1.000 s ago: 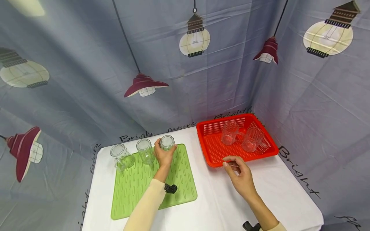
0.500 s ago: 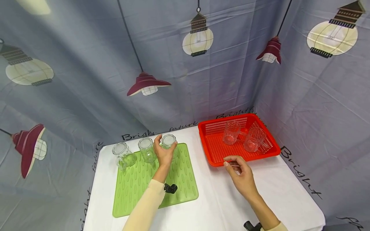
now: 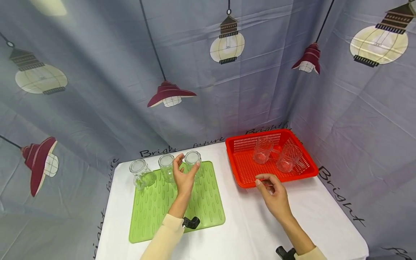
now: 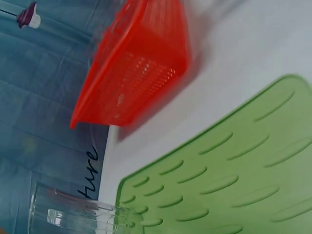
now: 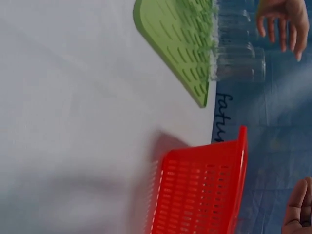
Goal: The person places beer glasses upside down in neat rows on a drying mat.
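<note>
Three clear glass mugs stand upside down along the far edge of a green mat [image 3: 146, 216]: a left mug [image 3: 138, 166], a middle mug [image 3: 166, 160] and a right mug [image 3: 193, 156]. My left hand [image 3: 184, 180] is raised in front of the right mug, thumb and fingers spread, holding nothing. In the right wrist view the left hand [image 5: 287, 22] appears above the mugs, fingers extended. The right mug [image 4: 73, 214] shows at the bottom of the left wrist view. My right hand [image 3: 275, 198], fingers loosely curled, hovers at the near rim of a red basket [image 3: 239, 180].
Two more glass mugs are inside the basket, a left one [image 3: 263, 150] and a right one [image 3: 288, 158]. A white cloth [image 3: 247, 224] covers the table. A grey-blue curtain [image 3: 201, 119] rises behind the table and at its sides.
My left hand has let go of the right mug and drawn back slightly toward me, its fingers spreading. My right hand stays by the basket. The head view has shifted slightly.
</note>
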